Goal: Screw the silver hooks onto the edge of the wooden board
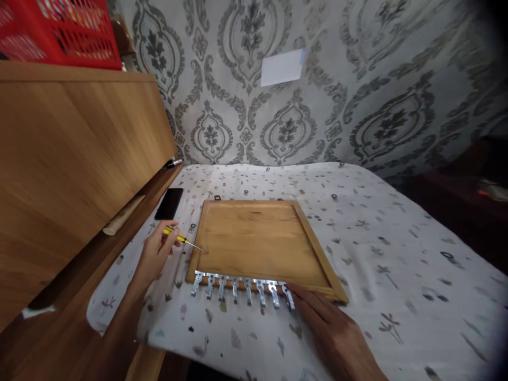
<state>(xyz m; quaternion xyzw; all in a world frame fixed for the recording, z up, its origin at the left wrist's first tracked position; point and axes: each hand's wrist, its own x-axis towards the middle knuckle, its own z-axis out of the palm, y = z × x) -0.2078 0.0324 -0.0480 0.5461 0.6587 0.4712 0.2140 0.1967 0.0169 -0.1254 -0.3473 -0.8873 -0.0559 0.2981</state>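
My left hand (159, 247) is closed around a yellow and black screwdriver (181, 238), whose thin metal shaft points right over the left edge of a framed wooden panel (254, 238). The panel lies flat on the patterned cloth. Along its near edge runs a row of several silver cabinet hinges (248, 290), with their arms hanging toward me. My right hand (333, 328) rests at the near right edge of the panel with fingers stretched out. Its fingertips are beside the rightmost hinge (289, 296), and whether they press on it I cannot tell.
A black phone (169, 203) lies on the white printed cloth (381, 248) at the left. Beyond it stands a wooden cabinet (79, 148) with a red basket (75, 34) on top. A wooden rod (123, 216) lies beside the cabinet. Patterned wallpaper (246, 106) bounds the back.
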